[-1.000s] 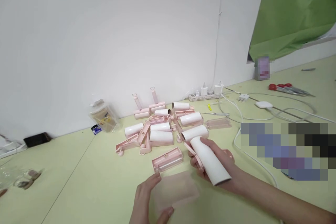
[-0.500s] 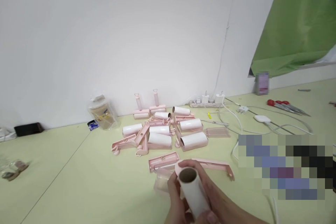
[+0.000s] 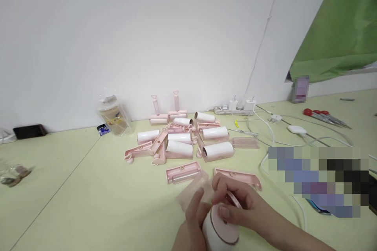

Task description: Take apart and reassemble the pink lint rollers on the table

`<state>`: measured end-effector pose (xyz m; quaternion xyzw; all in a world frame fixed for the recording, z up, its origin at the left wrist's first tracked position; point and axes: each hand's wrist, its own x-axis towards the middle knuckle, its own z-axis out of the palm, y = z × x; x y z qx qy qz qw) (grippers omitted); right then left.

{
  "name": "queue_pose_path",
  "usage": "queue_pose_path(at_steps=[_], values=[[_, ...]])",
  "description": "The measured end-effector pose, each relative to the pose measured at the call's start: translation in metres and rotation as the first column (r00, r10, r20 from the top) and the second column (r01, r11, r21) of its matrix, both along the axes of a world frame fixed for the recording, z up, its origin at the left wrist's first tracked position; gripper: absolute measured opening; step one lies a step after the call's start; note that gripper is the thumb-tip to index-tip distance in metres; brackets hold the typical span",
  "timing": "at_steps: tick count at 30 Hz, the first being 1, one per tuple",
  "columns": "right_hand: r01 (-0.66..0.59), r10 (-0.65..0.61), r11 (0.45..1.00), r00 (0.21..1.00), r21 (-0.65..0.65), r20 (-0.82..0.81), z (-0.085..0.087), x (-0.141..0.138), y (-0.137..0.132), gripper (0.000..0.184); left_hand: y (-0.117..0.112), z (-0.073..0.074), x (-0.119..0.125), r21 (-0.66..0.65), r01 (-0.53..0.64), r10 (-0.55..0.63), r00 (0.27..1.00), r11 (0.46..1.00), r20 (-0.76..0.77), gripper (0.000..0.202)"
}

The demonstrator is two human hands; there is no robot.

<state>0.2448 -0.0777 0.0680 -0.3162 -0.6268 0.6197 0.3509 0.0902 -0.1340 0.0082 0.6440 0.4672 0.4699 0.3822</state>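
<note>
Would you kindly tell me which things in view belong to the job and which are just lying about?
Seem to belong:
held white roll
pink end piece
loose white rolls
pink trough-shaped parts
translucent cover

Apparently lying about:
power strip
bagged container
red-ended tools

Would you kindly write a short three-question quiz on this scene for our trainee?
1. Which hand has its thumb on the end of the held white roll?
2. True or false: the green sheet hangs on the left side of the picture.
3. Choose one: the rounded ends of the tools lying to the right of the power strip are (A) blue, (B) red, (C) yellow.

Key: 1. The right hand. 2. False; it hangs at the upper right. 3. B.
</note>
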Motion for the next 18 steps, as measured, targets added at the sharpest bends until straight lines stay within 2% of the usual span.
queue_pose_path(at_steps=[4, 9, 11, 14, 16, 18], values=[[-0.010, 0.010, 0.999, 1.000, -0.045, 0.011, -0.006, -0.003, 0.000, 0.017, 0.000, -0.010, -0.003, 0.174, -0.065, 0.085, 0.991, 0.983, -0.107, 0.068], [-0.016, 0.016, 0.997, 1.000, -0.071, 0.002, -0.002, -0.002, 0.003, 0.017, 0.001, -0.006, -0.004, 0.316, -0.038, 0.100, 0.978, 0.948, -0.183, 0.072], [-0.030, 0.031, 0.997, 0.999, -0.066, 0.008, 0.000, -0.001, 0.004, 0.018, 0.002, -0.005, -0.006, 0.300, 0.006, 0.062, 0.975, 0.954, -0.214, 0.077], [-0.032, 0.035, 0.996, 0.999, -0.079, 0.027, -0.001, -0.003, 0.002, 0.019, 0.005, -0.004, -0.009, 0.159, 0.026, 0.011, 0.974, 0.987, -0.225, 0.075], [0.008, -0.005, 0.997, 0.999, -0.083, 0.045, -0.005, -0.006, -0.002, 0.019, 0.006, -0.003, -0.009, 0.066, 0.022, -0.009, 0.980, 0.998, -0.197, 0.068], [0.076, -0.071, 0.995, 0.995, -0.071, 0.067, -0.011, -0.010, -0.004, 0.019, 0.005, 0.000, -0.008, 0.037, 0.043, -0.036, 0.981, 0.998, -0.191, 0.062]])
